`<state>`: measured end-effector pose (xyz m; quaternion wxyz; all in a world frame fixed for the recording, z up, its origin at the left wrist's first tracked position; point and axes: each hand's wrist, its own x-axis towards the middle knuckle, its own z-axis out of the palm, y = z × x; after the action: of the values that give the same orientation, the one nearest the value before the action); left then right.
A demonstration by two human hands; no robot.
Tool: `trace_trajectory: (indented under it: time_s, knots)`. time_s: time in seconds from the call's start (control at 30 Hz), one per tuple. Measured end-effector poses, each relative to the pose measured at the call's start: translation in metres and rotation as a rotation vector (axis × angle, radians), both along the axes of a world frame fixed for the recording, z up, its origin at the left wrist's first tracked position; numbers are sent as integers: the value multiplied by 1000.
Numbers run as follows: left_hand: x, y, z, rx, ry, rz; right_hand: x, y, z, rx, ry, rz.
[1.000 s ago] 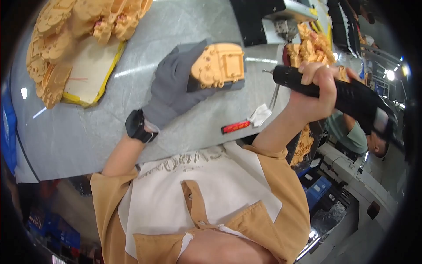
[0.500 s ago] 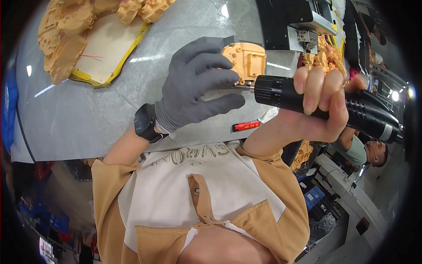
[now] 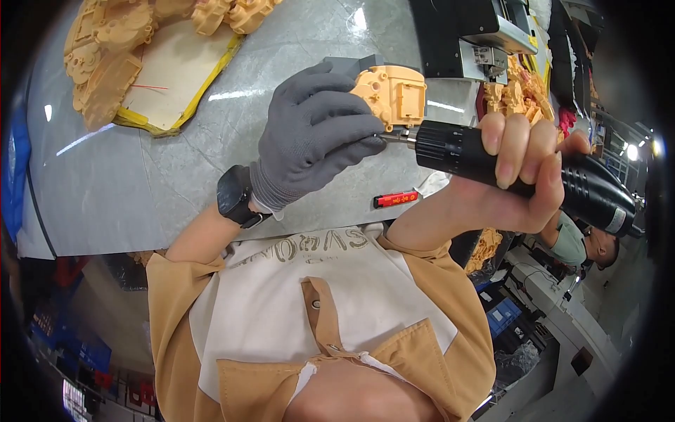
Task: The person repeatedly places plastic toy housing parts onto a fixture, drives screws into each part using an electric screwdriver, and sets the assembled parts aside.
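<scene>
My right hand (image 3: 524, 158) is bare and wrapped round a black electric screwdriver (image 3: 450, 149), held nearly level with its bit (image 3: 399, 137) pointing left. My left hand (image 3: 309, 133), in a grey glove, has its thumb and fingers pinched together at the tip of that bit. Whatever lies between those fingertips is hidden. Just above the bit, a yellow-orange plastic housing (image 3: 390, 95) rests against a dark grey block (image 3: 344, 65), close beside the gloved fingers.
More orange housings (image 3: 105, 67) are heaped at the upper left, by a yellow-edged board (image 3: 169, 91). A red-handled tool (image 3: 395, 200) lies on the grey table (image 3: 176, 190) below the screwdriver. Black equipment (image 3: 450, 42) stands at the back, with more orange parts (image 3: 517, 91) beside it. A co-worker (image 3: 580, 243) is at right.
My left thumb has closed up against the fingers at the bit tip. The screwdriver has shifted slightly to the right, showing more of its bit.
</scene>
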<state>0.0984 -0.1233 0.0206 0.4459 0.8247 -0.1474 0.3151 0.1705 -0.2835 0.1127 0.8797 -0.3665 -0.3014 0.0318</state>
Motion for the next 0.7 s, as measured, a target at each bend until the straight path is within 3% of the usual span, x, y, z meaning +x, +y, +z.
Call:
trace_trajectory:
  time_s: [0.37, 0.5, 0.57, 0.63, 0.7]
  knots:
    - [-3, 0, -12, 6, 92, -78, -3, 3, -4, -15, 41, -23]
    - [0, -8, -6, -75, 168, 36, 6, 6, 1, -124, -49, -62]
    - [4, -8, -14, -54, 220, 93, 26, 9, -1, -73, -19, -254]
    - [6, -11, -19, -28, 275, 95, 40, 20, -7, -98, 21, -339]
    - [9, -12, -27, -5, 330, 112, 44, 27, -11, -175, -108, -329]
